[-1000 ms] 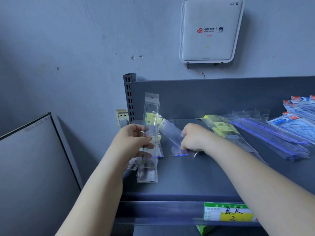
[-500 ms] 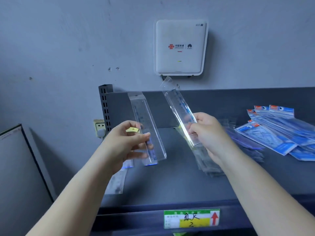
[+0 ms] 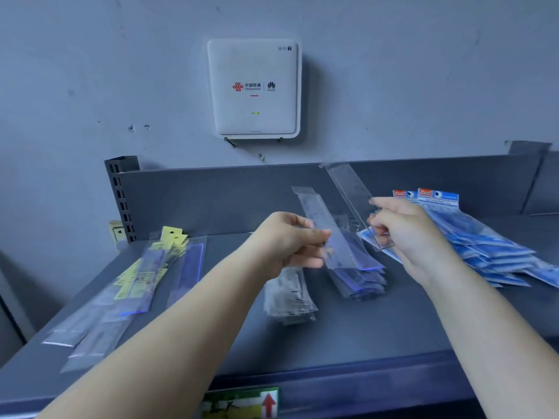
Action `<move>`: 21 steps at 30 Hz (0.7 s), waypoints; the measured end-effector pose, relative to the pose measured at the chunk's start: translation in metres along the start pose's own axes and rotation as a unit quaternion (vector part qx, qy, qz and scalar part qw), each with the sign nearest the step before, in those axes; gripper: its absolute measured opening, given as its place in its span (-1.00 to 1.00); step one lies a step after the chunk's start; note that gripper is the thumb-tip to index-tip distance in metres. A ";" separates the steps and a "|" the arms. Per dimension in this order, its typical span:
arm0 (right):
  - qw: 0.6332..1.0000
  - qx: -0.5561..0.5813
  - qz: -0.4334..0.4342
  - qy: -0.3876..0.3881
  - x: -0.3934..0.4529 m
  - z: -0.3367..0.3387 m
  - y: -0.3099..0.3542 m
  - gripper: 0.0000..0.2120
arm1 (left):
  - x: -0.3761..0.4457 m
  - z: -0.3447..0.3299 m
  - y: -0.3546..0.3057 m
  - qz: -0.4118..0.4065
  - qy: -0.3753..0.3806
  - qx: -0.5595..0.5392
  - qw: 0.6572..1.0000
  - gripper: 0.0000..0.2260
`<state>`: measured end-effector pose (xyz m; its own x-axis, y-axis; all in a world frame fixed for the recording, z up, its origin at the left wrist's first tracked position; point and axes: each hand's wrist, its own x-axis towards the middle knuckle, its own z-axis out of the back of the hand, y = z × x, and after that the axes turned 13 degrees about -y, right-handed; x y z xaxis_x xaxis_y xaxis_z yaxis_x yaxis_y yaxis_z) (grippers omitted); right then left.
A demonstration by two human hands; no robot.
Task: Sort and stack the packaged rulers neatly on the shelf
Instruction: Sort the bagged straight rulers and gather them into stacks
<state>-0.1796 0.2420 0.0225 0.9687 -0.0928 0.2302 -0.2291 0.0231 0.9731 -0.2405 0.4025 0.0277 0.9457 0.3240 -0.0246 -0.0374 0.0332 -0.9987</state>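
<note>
the shelf (image 3: pixel 348 337) is carrying ruler piles at nine, six and three o'clock, while the left hand (image 3: pixel 290 240) and right hand (image 3: pixel 402 228) are each pinching one clear packaged ruler, left ruler (image 3: pixel 329 231) and right ruler (image 3: pixel 351 192), above the centre stack (image 3: pixel 360 279). the slick sleeves are risking a slip or a crooked landing. printed markings are blurring beyond reading.

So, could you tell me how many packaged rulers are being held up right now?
2: one clear packaged ruler in the left hand, another in the right hand.
</note>
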 end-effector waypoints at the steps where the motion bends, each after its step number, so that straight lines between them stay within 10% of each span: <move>1: 1.000 0.004 -0.005 0.003 0.003 0.003 -0.002 -0.58 | 0.004 -0.009 0.001 0.004 -0.001 0.012 1.000 -0.86; 7: 0.979 -0.189 0.002 0.076 0.010 0.003 -0.027 -0.90 | 0.022 -0.038 0.014 -0.036 -0.053 0.256 0.965 -0.81; 10: 0.942 -0.315 0.039 0.111 0.008 0.001 -0.032 -0.76 | 0.020 -0.033 0.009 -0.069 -0.070 0.310 0.946 -0.80; 21: 0.898 -0.342 0.273 0.053 -0.021 -0.027 -0.007 -0.73 | -0.012 0.070 0.002 -0.195 -0.195 0.444 0.853 -0.86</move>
<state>-0.1960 0.2706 0.0111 0.7423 0.2125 0.6355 -0.5952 0.6448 0.4796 -0.2747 0.4650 0.0287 0.7689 0.4093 0.4912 -0.1380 0.8563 -0.4976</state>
